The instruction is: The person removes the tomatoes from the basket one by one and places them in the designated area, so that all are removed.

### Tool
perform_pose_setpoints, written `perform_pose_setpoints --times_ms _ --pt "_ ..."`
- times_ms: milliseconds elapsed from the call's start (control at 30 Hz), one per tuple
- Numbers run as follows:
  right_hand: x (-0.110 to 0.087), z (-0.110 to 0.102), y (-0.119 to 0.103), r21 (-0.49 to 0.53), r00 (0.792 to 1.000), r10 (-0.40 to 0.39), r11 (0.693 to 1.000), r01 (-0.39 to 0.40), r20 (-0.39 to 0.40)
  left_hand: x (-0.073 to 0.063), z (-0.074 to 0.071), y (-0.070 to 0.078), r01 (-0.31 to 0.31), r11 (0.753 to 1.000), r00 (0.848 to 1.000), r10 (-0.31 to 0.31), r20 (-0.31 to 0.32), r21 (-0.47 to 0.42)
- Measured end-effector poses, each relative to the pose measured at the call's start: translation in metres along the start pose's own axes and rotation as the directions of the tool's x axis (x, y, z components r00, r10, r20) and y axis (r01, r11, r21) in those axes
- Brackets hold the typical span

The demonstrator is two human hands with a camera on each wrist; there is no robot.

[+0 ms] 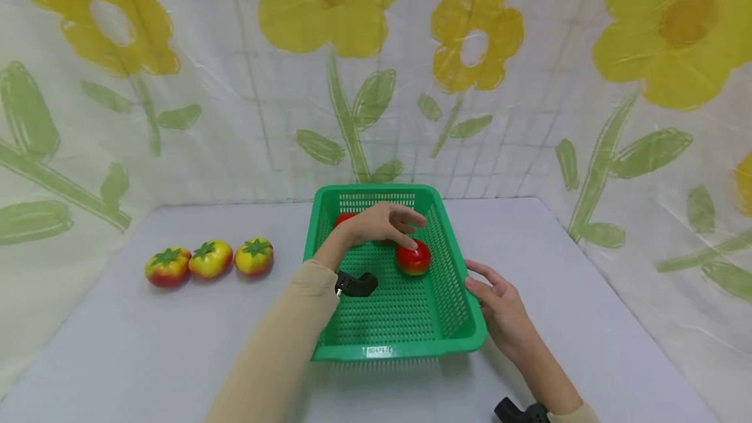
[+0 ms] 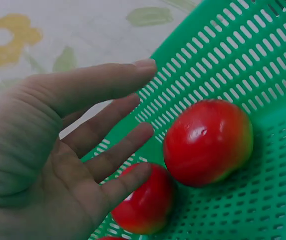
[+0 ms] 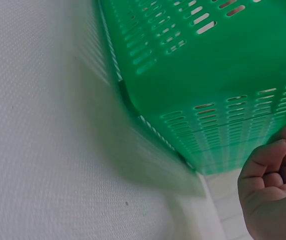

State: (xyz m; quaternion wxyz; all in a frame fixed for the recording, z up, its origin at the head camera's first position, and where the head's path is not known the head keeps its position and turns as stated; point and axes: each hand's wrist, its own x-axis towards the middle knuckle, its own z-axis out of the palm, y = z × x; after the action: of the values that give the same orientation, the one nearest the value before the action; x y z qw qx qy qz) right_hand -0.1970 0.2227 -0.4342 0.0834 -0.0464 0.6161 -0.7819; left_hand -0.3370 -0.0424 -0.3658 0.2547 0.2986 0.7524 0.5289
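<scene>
Spreading wide, the left hand [image 1: 380,221] is hanging near a red fruit [image 1: 414,261] right of centre; probably light, stiff and slippery, it is inviting a side grasp. The right hand [image 1: 504,313] is gripping the green basket [image 1: 431,347].

My bare left hand [image 1: 382,222] and right hand [image 1: 506,315] come out of long, plain beige sleeves [image 1: 276,338] that reach nearly to my wrists, where I wear small black devices [image 1: 357,285] with rounded ends.

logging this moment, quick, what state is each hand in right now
Left hand: open, holding nothing, over the basket.
Right hand: closed, holding the basket's side edge.
</scene>
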Motion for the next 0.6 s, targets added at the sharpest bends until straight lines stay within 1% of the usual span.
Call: perform_pose_setpoints --times_ms 100,200,300,433,600 --pt "-0.003 -0.003 -0.001 0.003 1.000 -0.008 1.000 0.008 0.010 0.003 0.003 -0.006 0.010 1.000 1.000 -0.010 -0.001 0.016" --pt "-0.006 -0.005 -0.002 0.006 1.000 -0.005 1.000 0.005 0.005 0.006 0.006 -0.008 0.015 0.999 1.000 -0.016 0.006 0.044" --pt "-0.008 -0.006 -0.003 0.000 1.000 0.004 1.000 -0.004 -0.012 0.009 0.010 -0.008 0.013 0.997 1.000 -0.015 0.021 0.069" --pt "-0.010 -0.005 -0.004 -0.003 1.000 0.010 1.000 -0.011 -0.018 0.008 0.014 -0.008 0.011 0.997 0.999 -0.013 0.030 0.075" --pt "-0.010 -0.005 -0.004 -0.001 1.000 0.009 1.000 -0.009 -0.014 0.010 0.018 -0.011 0.016 0.997 1.000 -0.017 0.003 0.078"
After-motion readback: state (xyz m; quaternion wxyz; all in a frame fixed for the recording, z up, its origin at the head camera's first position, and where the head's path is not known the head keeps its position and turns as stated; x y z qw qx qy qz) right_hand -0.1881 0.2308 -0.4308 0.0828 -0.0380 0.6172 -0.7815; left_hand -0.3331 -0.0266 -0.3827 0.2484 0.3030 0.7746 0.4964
